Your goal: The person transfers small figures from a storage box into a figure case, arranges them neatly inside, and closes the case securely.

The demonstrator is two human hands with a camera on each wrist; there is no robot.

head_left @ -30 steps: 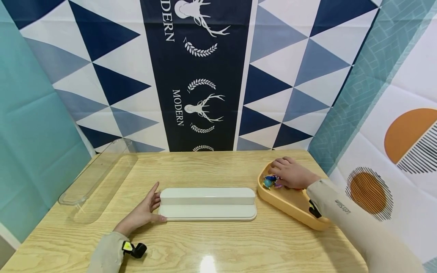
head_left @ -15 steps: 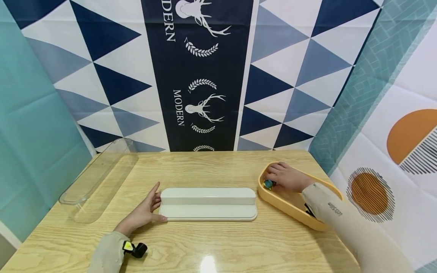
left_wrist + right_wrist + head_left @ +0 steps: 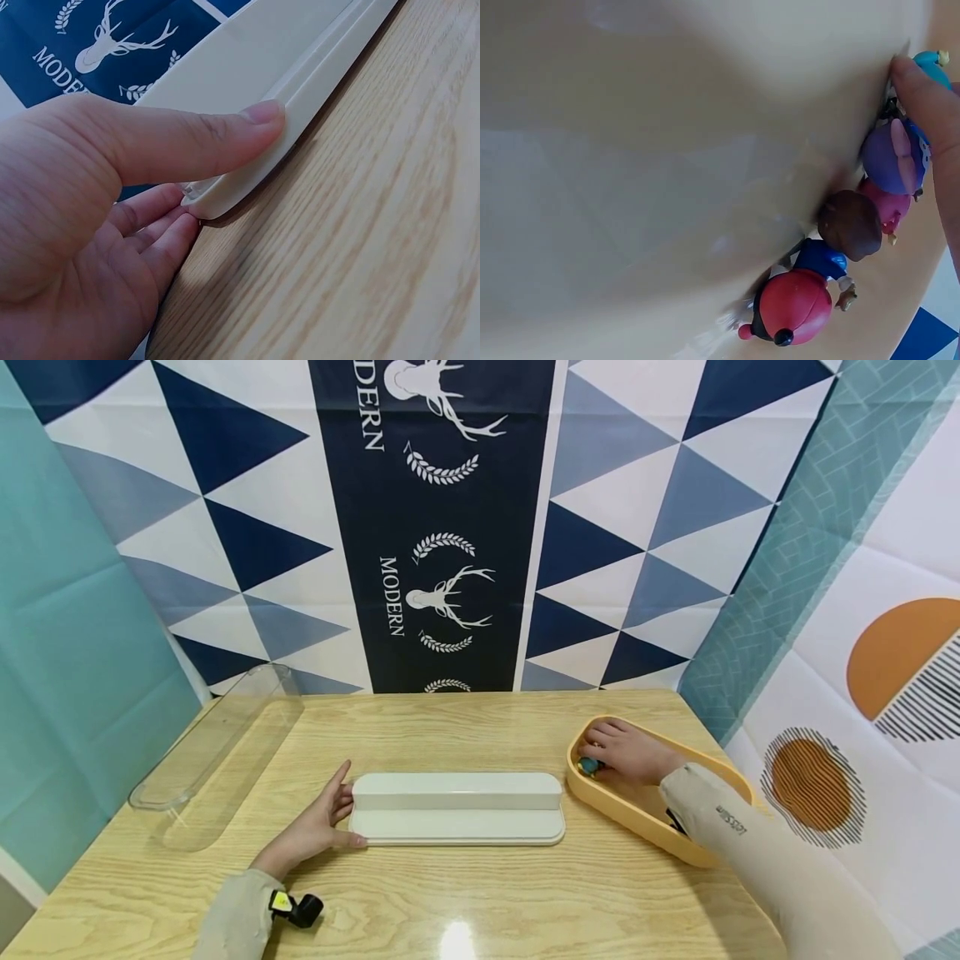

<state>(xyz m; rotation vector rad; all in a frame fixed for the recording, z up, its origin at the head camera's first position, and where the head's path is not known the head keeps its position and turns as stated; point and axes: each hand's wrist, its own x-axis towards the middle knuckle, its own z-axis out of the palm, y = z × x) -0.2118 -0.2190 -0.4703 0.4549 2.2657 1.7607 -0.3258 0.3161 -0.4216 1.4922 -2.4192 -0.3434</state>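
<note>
My left hand (image 3: 313,820) holds the left end of a long white stepped stand (image 3: 457,828) on the table. In the left wrist view, the thumb (image 3: 217,142) lies over the stand's front edge and the other fingertips touch its rounded corner. My right hand (image 3: 630,752) reaches down into an orange oblong tray (image 3: 637,831). A turquoise figurine (image 3: 589,766) shows beside its fingers. The right wrist view has a purple figurine (image 3: 885,161), a brown-headed figurine (image 3: 849,225) and a red-headed figurine (image 3: 795,304) along the tray. I cannot tell whether the right fingers grip one.
A clear plastic oblong box (image 3: 217,752) stands at the table's left side. The wooden table (image 3: 420,902) reaches back to a patterned cloth backdrop (image 3: 442,527). More cloth hangs at both sides.
The right hand has shifted slightly left and deeper into the tray, covering figurines that showed beside it before. It barely moves over the last half second. The left hand stays on the stand.
</note>
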